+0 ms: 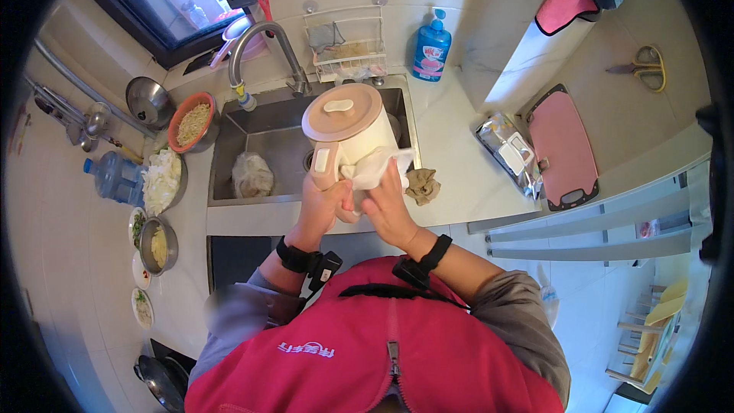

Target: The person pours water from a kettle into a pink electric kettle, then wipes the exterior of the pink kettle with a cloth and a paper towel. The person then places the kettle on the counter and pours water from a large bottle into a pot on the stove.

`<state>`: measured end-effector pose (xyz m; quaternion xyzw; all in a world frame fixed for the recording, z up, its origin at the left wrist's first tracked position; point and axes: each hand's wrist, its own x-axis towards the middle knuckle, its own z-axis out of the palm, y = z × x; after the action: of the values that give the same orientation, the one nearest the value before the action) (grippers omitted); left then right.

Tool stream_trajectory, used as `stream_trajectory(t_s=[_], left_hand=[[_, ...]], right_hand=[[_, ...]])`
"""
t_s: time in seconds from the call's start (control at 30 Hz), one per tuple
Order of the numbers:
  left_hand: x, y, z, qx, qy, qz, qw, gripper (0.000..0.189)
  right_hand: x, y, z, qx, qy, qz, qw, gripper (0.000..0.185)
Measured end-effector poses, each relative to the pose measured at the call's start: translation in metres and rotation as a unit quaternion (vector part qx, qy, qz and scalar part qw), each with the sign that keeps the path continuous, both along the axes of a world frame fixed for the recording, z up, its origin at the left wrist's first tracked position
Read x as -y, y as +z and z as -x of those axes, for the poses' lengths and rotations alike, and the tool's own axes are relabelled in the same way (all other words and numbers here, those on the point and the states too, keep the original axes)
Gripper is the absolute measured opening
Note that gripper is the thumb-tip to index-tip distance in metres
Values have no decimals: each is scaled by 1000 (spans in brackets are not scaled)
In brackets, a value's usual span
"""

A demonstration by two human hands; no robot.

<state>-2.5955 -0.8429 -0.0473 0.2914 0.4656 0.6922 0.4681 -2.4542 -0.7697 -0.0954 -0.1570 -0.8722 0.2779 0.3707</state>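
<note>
Above the front edge of the sink, my left hand (321,206) grips the handle (325,165) of a cream and pinkish-beige electric pot (364,140). Its round lid (344,112) is on. Against the pot's near side, my right hand (391,209) presses a thin white wipe (375,168), with its fingers partly behind the sheet. The stainless steel sink (275,146) lies beneath, partly hidden by the pot. A knotted clear plastic bag (252,175) rests in the basin. Right of my right hand, a crumpled brown cloth (423,186) sits at the counter's edge.
The curved faucet (269,26) rises behind the basin. A blue soap bottle (433,46), a wipes pack (510,152) and a pink cutting board (562,146) stand to the right. Leftward are a bowl of bean sprouts (194,125), a bowl of white pieces (163,180) and several small plates.
</note>
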Motion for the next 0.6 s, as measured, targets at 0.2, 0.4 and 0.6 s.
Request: stream_trajectory(t_s=[0.2,0.4,0.6], left_hand=[[-4,7,-2,48,-14,-21,999,32],[-3,7,-4,24,-50,5,998,34],[-6,6,-6,2,-37,-7,999,29]], right_hand=[[-19,33,12,-22,-54,-87,994,40],[-22,46,-3,-42,-35,-122,991,37],[-11,38,7,-6,-95,-59,994,37]])
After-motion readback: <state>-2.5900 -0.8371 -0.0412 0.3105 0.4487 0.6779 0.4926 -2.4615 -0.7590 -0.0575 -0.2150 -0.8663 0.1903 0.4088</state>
